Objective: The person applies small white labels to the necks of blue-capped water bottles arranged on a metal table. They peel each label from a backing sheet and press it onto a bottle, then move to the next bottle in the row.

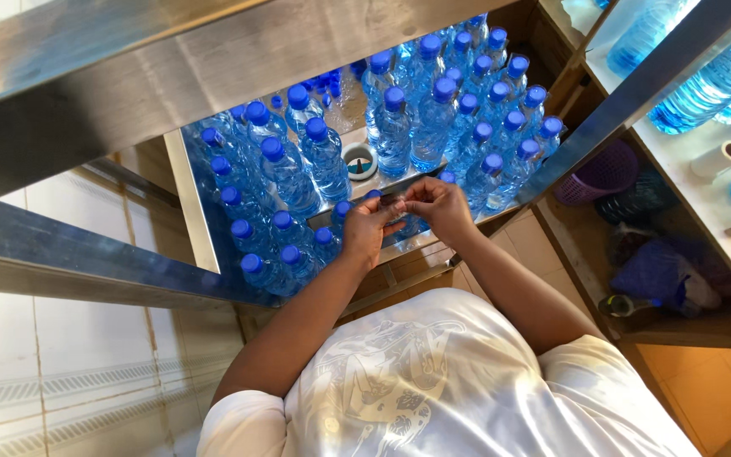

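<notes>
Small clear piece (pixel 401 201), likely a thin plastic seal or film, though it is too small and glossy to be sure, is pinched between both hands just above the front edge of the steel tray (pixel 189 196). Left hand (pixel 371 230) has its fingertips closed on the piece's left end. Right hand (pixel 440 207) is curled, gripping the right end. A blue-capped bottle (pixel 344 213) sits just beside and partly under the left hand. Rows of blue-capped water bottles (pixel 395 127) crowd the tray, with a white round cup (pixel 359 161) between them. Purple basket (pixel 607 173) and paper roll (pixel 721 159) sit well apart at right. Step looks like readying the piece over a bottle top. Next move calls for a steady two-handed pinch and care not to knock neighbouring bottles.
</notes>
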